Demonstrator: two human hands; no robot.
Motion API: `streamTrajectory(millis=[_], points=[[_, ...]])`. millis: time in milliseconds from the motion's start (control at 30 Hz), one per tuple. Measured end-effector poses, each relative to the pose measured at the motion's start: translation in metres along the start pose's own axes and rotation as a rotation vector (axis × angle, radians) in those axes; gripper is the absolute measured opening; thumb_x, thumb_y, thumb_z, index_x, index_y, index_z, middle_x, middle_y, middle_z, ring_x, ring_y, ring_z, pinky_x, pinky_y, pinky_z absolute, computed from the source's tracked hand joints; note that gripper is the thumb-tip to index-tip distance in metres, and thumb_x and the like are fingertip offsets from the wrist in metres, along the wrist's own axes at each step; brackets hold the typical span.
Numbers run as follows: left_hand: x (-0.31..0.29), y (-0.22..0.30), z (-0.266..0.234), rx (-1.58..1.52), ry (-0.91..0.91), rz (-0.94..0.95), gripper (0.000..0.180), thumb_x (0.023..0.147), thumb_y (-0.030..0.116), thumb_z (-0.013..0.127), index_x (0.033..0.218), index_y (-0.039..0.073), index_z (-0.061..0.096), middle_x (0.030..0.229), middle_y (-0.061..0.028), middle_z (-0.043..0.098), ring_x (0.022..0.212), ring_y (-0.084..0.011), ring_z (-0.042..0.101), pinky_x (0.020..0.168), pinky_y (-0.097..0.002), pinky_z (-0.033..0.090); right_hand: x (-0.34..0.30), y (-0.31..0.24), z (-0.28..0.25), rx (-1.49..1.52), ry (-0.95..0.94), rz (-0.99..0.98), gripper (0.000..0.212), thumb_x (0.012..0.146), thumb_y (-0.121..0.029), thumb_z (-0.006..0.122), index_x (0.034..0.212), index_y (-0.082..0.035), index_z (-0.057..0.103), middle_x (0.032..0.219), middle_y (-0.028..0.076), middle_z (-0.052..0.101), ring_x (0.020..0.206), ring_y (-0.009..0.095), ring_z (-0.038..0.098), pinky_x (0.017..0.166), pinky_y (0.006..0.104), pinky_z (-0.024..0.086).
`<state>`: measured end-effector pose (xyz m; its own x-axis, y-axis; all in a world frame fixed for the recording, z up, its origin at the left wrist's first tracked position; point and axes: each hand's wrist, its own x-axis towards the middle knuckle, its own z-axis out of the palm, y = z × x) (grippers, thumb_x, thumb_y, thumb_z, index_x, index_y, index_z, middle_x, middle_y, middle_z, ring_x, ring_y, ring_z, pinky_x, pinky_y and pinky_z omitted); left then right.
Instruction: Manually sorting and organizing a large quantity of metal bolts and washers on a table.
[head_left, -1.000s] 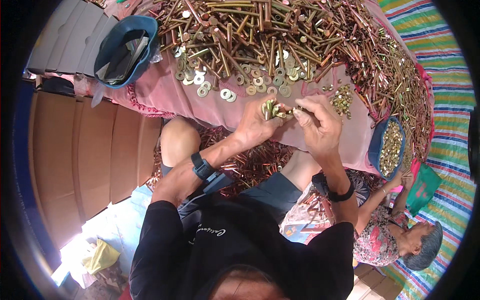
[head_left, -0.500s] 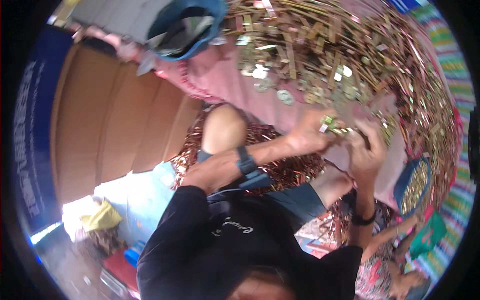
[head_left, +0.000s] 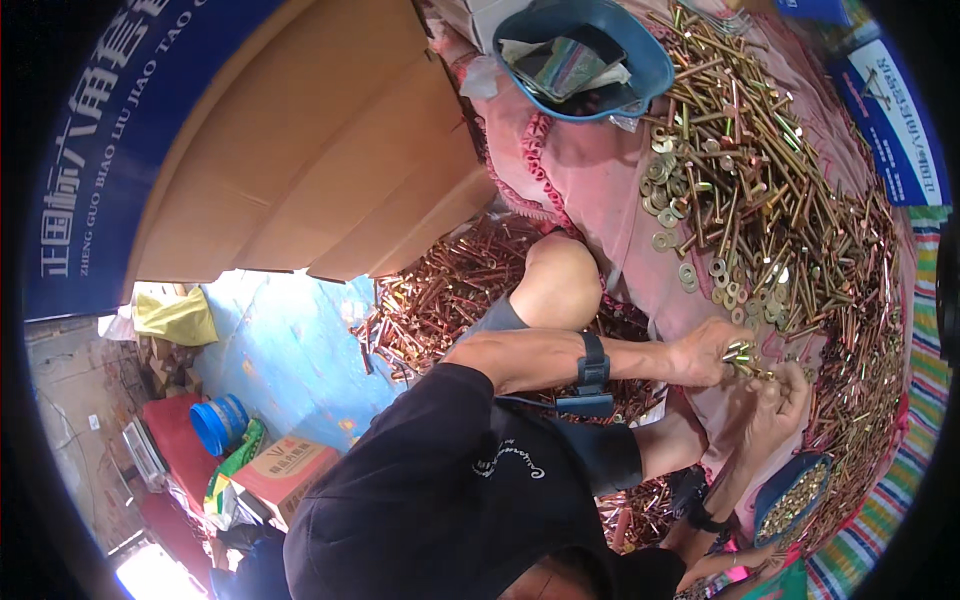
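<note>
Grasped in your left hand [head_left: 703, 352], in the head view, is a small bunch of brassy bolts [head_left: 738, 353], their ends poking out past the fingers. Your right hand [head_left: 783, 408] meets it at the fingertips; whether those fingers pinch a piece is too small to tell. Both hands are above the edge of the pink cloth [head_left: 600, 190], just beside the loose washers [head_left: 736, 298].

Judging by what lies here, only that handful is gathered; whether its bolts carry washers or nuts is unclear. Much looks left: a big bolt heap [head_left: 735, 165] spreads across the cloth, and the blue tub [head_left: 775, 486] holds plenty of nuts [head_left: 797, 503].

You have bare cloth left of your hands, up toward the blue bin [head_left: 656, 76]. Your knee [head_left: 562, 280] bounds the near side, the heap crowds the far side, and another person's forearm [head_left: 725, 564] lies near the tub.
</note>
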<state>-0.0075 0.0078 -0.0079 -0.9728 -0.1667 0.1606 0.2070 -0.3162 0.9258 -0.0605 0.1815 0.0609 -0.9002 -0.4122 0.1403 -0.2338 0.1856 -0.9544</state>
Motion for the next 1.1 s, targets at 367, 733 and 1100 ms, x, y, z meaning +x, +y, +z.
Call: streamTrajectory(millis=[367,733,1100], points=[[-0.007,0.01,-0.004,0.222,-0.017,-0.111,0.018,0.089,0.009,0.078,0.099,0.005,0.063,0.086,-0.0075,0.067,0.078,-0.0144,0.063,0.069,-0.0347,0.052,-0.003,0.002,0.014,-0.105,0.108,-0.042,0.018,0.091,-0.005,0.078,0.101,0.0,0.064,0.105,0.009,0.072,0.093,0.015,0.067,0.083,0.0269,0.054],[-0.007,0.019,0.007,0.221,0.1,-0.061,0.028,0.086,0.008,0.085,0.103,0.002,0.064,0.084,-0.0042,0.065,0.077,-0.0109,0.059,0.07,-0.0291,0.051,-0.012,0.011,-0.02,-0.207,0.01,0.433,0.022,0.095,-0.022,0.075,0.096,0.0,0.076,0.069,0.005,0.07,0.063,0.01,0.066,0.058,0.0259,0.051],[-0.003,0.028,0.007,0.26,0.085,-0.159,0.03,0.086,0.012,0.086,0.101,0.002,0.062,0.08,-0.0031,0.064,0.075,-0.0083,0.054,0.067,-0.0289,0.05,0.035,0.004,-0.036,-0.641,-0.08,-0.048,0.015,0.091,-0.01,0.074,0.101,0.002,0.073,0.078,0.008,0.067,0.068,0.017,0.063,0.063,0.0311,0.049]])
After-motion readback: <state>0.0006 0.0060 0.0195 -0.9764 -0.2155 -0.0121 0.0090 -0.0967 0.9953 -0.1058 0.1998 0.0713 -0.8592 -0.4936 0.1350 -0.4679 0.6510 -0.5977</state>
